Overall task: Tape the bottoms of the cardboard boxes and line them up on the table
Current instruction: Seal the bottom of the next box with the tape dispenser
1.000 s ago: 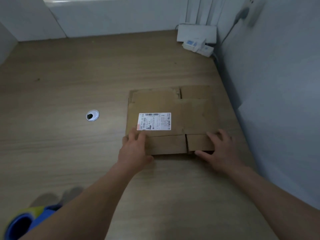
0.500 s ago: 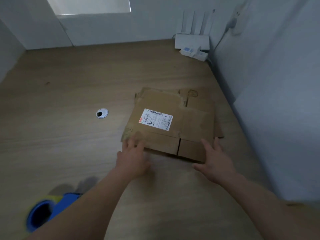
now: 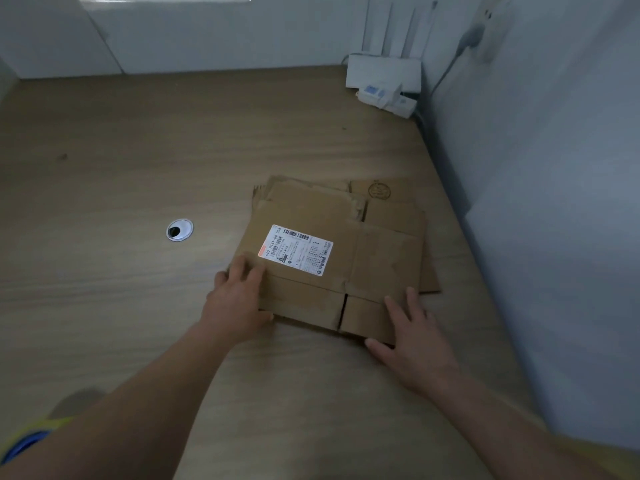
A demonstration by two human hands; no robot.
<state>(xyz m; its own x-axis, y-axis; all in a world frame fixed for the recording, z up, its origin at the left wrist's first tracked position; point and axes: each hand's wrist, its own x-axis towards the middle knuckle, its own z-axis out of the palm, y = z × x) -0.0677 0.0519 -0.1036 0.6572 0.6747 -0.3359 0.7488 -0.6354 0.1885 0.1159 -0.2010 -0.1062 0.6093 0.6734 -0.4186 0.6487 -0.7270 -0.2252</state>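
Note:
A stack of flattened cardboard boxes lies on the wooden table (image 3: 138, 150). The top flattened box (image 3: 381, 258) carries a white shipping label (image 3: 296, 251) and sits turned askew over the lower flattened box (image 3: 379, 190). My left hand (image 3: 235, 306) holds the top box at its near-left corner, fingers on top and thumb at the edge. At the near-right corner my right hand (image 3: 415, 344) holds it the same way, fingers laid on the flap and thumb along the near edge.
A blue and yellow tape dispenser (image 3: 20, 441) shows at the bottom left, partly behind my left arm. A round cable grommet (image 3: 179, 230) sits left of the boxes. A white router (image 3: 384, 72) stands in the back right corner. A grey wall (image 3: 554, 202) borders the right side.
The top box has been turned clockwise off the stack and drawn slightly toward me, uncovering the box beneath. Both hands stayed on its near corners.

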